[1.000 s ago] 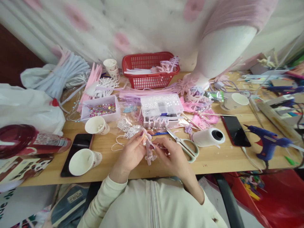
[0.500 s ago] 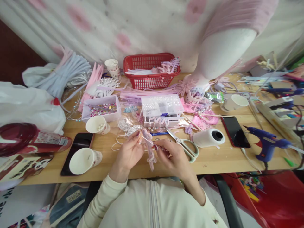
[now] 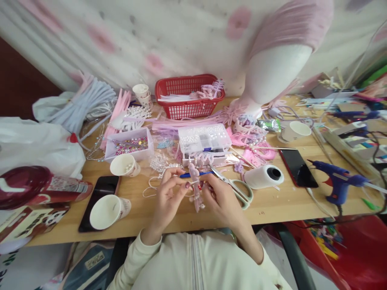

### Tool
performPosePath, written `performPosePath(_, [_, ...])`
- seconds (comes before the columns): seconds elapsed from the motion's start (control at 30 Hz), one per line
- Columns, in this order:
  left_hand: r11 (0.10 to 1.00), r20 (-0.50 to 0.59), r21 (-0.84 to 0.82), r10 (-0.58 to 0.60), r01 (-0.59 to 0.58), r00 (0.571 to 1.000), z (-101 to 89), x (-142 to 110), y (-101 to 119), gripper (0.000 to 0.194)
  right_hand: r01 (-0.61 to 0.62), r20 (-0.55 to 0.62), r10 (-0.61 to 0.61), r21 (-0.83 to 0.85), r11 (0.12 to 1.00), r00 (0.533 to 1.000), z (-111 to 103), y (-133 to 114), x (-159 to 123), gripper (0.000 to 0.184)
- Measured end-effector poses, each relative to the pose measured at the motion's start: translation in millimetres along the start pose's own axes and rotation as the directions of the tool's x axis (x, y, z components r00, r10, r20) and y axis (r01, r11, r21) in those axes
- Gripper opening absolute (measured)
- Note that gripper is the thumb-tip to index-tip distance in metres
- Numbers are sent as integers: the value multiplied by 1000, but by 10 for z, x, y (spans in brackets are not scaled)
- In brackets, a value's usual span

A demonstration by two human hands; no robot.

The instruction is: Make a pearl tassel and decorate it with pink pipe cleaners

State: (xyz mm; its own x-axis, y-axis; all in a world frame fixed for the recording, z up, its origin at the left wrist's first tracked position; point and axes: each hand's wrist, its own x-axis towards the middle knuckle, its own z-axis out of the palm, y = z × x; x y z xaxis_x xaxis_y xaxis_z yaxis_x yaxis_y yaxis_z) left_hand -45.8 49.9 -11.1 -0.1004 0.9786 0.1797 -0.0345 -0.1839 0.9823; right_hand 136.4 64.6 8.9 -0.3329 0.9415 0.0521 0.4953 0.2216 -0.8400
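Note:
My left hand (image 3: 167, 197) and my right hand (image 3: 222, 199) meet over the front of the wooden table (image 3: 281, 201). Between them stands a small pink pipe-cleaner ornament (image 3: 195, 189) with pearl beads, held upright. The fingers of my left hand pinch its upper part. My right hand grips its middle from the right. A blue pen (image 3: 193, 174) lies just behind the ornament. Scissors (image 3: 234, 186) lie directly right of my right hand.
A clear bead box (image 3: 204, 139), a tray of gems (image 3: 130, 144), paper cups (image 3: 109, 210), a black phone (image 3: 99, 189), a thread spool (image 3: 264, 176), another phone (image 3: 298, 162), a blue glue gun (image 3: 340, 183) and a red basket (image 3: 189, 96) crowd the table. A white mannequin head (image 3: 273, 74) stands behind.
The ornament has been turned more upright and lifted slightly. My left fingers have shifted their pinch along it. The camera has tilted a little, so the table sits lower in view.

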Motion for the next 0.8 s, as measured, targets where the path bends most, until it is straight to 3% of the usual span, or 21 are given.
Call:
performPosePath(0.07, [995, 53, 30, 93, -94, 994, 12, -26, 44, 24, -51, 10, 50, 106, 993, 999, -11, -29, -4, 14])
performPosePath(0.13, [985, 113, 27, 168, -173, 979, 18, -35, 82, 26, -169, 10, 176, 349, 922, 984, -14, -54, -11, 8])
performPosePath(0.2, [970, 188, 9, 235, -241, 954, 29, -28, 116, 28, -293, 55, 326, 594, 749, 944, -3, -58, -13, 19])
performPosePath(0.27, [943, 265, 13, 316, -331, 911, 48, -9, 145, 26, -389, 146, 422, 718, 577, 895, 13, -39, -7, 30])
performPosePath(0.37, [873, 369, 87, 420, -481, 829, 83, 24, 179, 17, -470, 259, 453, 757, 454, 853, 7, 10, 16, 38])
performPosePath(0.47, [797, 411, 194, 464, -572, 785, 99, 40, 205, 15, -519, 351, 445, 783, 343, 824, -44, 41, 38, 40])
performPosePath(0.63, [754, 420, 283, 458, -592, 784, 94, 23, 227, 14, -558, 444, 405, 799, 225, 799, -59, 8, 28, 55])
performPosePath(0.8, [780, 448, 249, 434, -575, 782, 118, 18, 272, 14, -562, 461, 377, 796, 224, 803, 47, -45, -36, 58])
